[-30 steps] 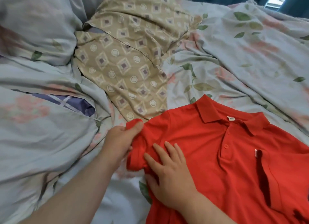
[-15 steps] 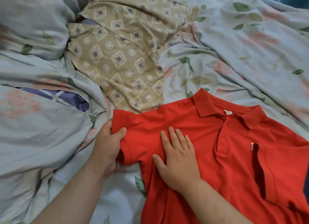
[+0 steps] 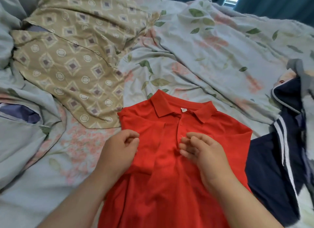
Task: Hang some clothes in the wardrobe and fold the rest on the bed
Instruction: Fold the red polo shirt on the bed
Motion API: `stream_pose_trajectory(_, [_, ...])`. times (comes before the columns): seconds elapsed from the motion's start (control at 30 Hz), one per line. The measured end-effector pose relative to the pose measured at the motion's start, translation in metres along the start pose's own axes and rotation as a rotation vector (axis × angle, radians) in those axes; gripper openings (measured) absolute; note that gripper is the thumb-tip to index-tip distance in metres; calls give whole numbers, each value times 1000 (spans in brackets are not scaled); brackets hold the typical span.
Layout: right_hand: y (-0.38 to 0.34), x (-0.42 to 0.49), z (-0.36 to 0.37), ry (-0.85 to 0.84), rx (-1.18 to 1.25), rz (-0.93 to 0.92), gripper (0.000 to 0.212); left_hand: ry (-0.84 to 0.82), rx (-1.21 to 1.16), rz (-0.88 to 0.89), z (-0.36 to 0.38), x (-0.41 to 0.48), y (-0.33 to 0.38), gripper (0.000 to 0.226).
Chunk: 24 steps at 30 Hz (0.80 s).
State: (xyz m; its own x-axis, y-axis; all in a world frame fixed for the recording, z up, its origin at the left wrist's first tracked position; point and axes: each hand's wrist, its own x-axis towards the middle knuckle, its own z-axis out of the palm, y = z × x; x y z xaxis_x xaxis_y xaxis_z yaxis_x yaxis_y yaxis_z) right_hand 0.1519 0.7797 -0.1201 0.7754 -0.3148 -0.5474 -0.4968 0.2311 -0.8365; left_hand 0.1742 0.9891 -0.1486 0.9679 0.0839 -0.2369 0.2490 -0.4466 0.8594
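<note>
The red polo shirt [image 3: 186,134] lay half-folded, both sleeves tucked in; both hands hovered loosely curled, empty; the navy garment [image 3: 278,159] at three o'clock waited.

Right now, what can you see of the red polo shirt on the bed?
The red polo shirt lies front up on the floral bedsheet, collar away from the camera. It looks like knit cotton, with a buttoned placket and a white neck label. Its left side is folded over the front. The left hand and right hand hover at its chest with loosely curled fingers; contact is unclear. A navy garment lies against its right edge.
</note>
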Motion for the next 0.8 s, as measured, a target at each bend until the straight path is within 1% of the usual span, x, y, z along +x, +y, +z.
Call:
stream_pose_trajectory(0.03, [-10,-2,-15,23,-120,-93,22,26,159,126,-4,11,2,17])
stream_pose_trajectory(0.07, [-19,3,-34,81,-313,-207,23,52,300,232,-8,25,6,24])
stream_pose_trajectory(0.1, [-26,15,-54,146,-564,-325,23,68,414,301,-11,41,10,36])
stream_pose_trajectory(0.13, [-33,30,-74,193,-827,-410,25,53,516,325,-12,58,14,51])
stream_pose_trajectory(0.17, [-38,49,-94,207,-1062,-445,35,0,624,300,-11,74,19,66])
stream_pose_trajectory(0.2, [-41,67,-111,171,-1249,-430,51,-89,720,268,-8,89,22,78])
stream_pose_trajectory(0.23, [-44,83,-123,103,-1379,-380,67,-192,774,241,-4,100,26,84])
stream_pose_trajectory(0.27, [-45,97,-131,36,-1458,-319,81,-289,776,219,2,109,29,85])
stream_pose_trajectory(0.3, [-44,106,-134,-16,-1479,-265,89,-347,800,202,8,114,31,85])
stream_pose_trajectory(0.33, [-43,113,-134,-47,-1463,-230,91,-359,865,206,15,118,32,87])
stream_pose_trajectory(0.37, [-40,118,-133,-51,-1446,-222,90,-341,949,207,20,121,33,89])
stream_pose_trajectory(0.4, [-39,121,-132,-30,-1431,-236,83,-311,1014,206,24,124,34,88])
stream_pose_trajectory(0.43, [-37,123,-131,4,-1412,-258,71,-293,1044,193,27,125,36,84])
stream_pose_trajectory(0.47, [-38,122,-129,20,-1380,-288,55,-293,1033,179,28,126,38,77])
stream_pose_trajectory(0.53, [-37,115,-128,-29,-1302,-330,24,-348,955,165,26,124,41,53])
stream_pose_trajectory(0.6, [-36,104,-131,-69,-1260,-350,6,-399,913,210,19,116,43,32])
stream_pose_trajectory(0.63, [-35,97,-134,-81,-1211,-346,3,-407,894,230,15,110,44,27])
stream_pose_trajectory(0.7, [-32,82,-142,-117,-1097,-343,11,-390,784,268,8,92,44,28])
stream_pose_trajectory(0.8, [-23,62,-149,-144,-1015,-410,18,-316,631,305,-1,57,38,24])
